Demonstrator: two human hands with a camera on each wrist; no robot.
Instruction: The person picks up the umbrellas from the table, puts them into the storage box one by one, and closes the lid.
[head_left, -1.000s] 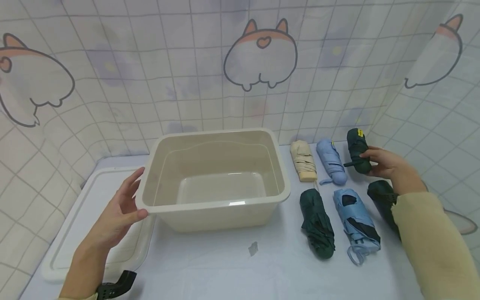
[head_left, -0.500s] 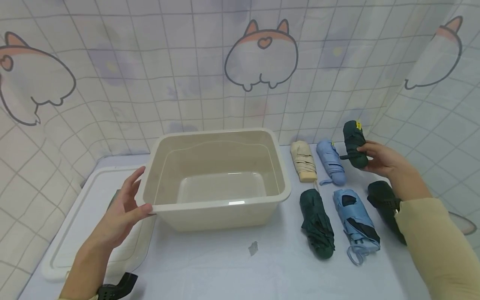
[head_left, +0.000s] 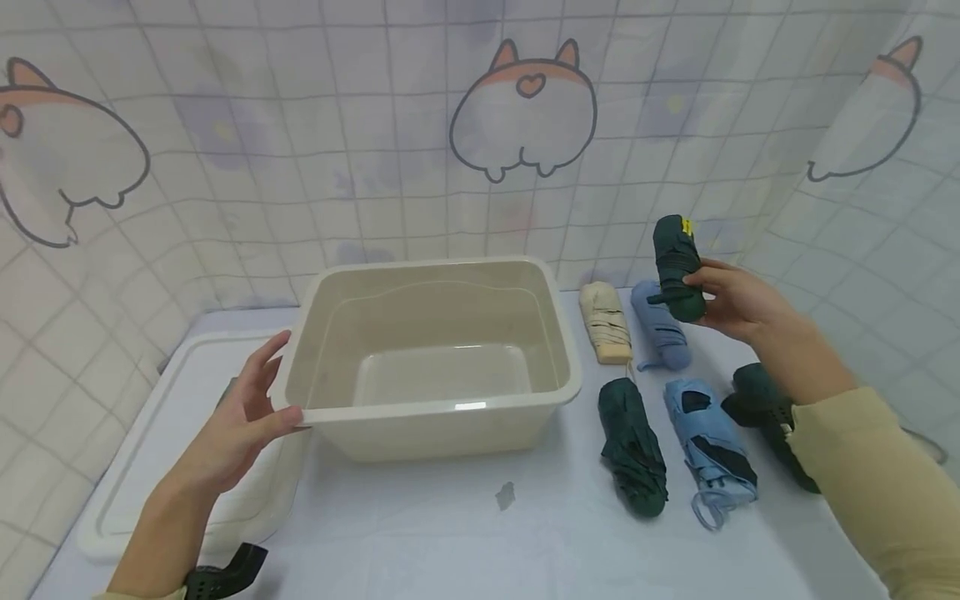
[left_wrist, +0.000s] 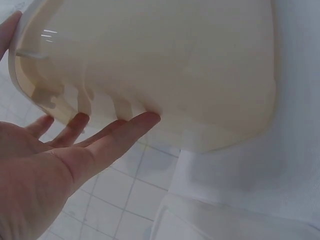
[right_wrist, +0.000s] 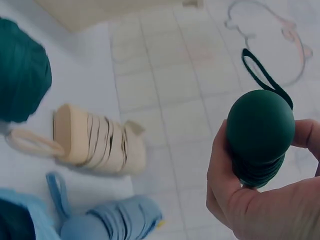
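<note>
My right hand (head_left: 738,300) grips a dark green folded umbrella (head_left: 675,250) near its rounded handle end and holds it raised above the table. In the right wrist view, the umbrella's round green end (right_wrist: 262,125) faces the camera and a wrist loop sticks out beside it. At the left end of the cream plastic tub (head_left: 431,446), my left hand (head_left: 228,433) rests with its thumb at the front corner of the rim. Its extended fingers (left_wrist: 135,127) touch the tub's outer wall in the left wrist view.
Right of the tub lie a cream umbrella (head_left: 606,321), a light blue one (head_left: 663,337), a dark green one (head_left: 633,450), a blue-and-black one (head_left: 708,442) and another dark one (head_left: 772,417), partly behind the right forearm. A white lid (head_left: 172,400) lies at left.
My right hand has lifted the dark green umbrella off the table and carried it leftward, over the light blue umbrella. The left hand has stayed nearly still at the tub.
</note>
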